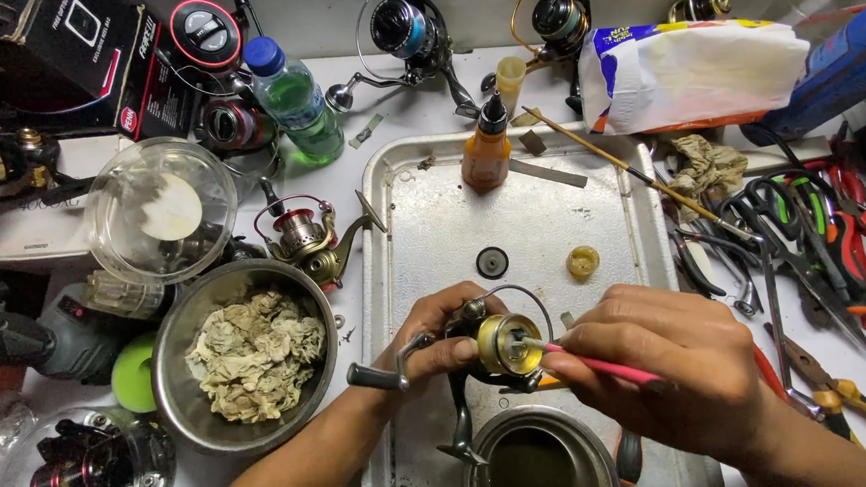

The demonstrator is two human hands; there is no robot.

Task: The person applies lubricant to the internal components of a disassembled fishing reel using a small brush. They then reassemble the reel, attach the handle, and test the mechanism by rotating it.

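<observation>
My left hand [437,336] grips a dark fishing reel [480,356] with a gold spool, held above a metal tray [421,214]. Its handle knob [373,378] sticks out to the left. My right hand [673,359] holds a thin pink tool [601,366] like a pen, its tip touching the gold spool face. A round metal cup [539,463] with dark liquid sits just below the reel. On the tray lie a small black ring [491,262], a yellowish lump [582,261] and an orange squeeze bottle [487,148].
A steel bowl of dirty rags [249,355] stands left of the tray, beside another reel [308,239] and a clear lidded tub [163,212]. Pliers and scissors [814,240] crowd the right side. More reels, a green bottle [294,100] and a white bag [693,69] line the back.
</observation>
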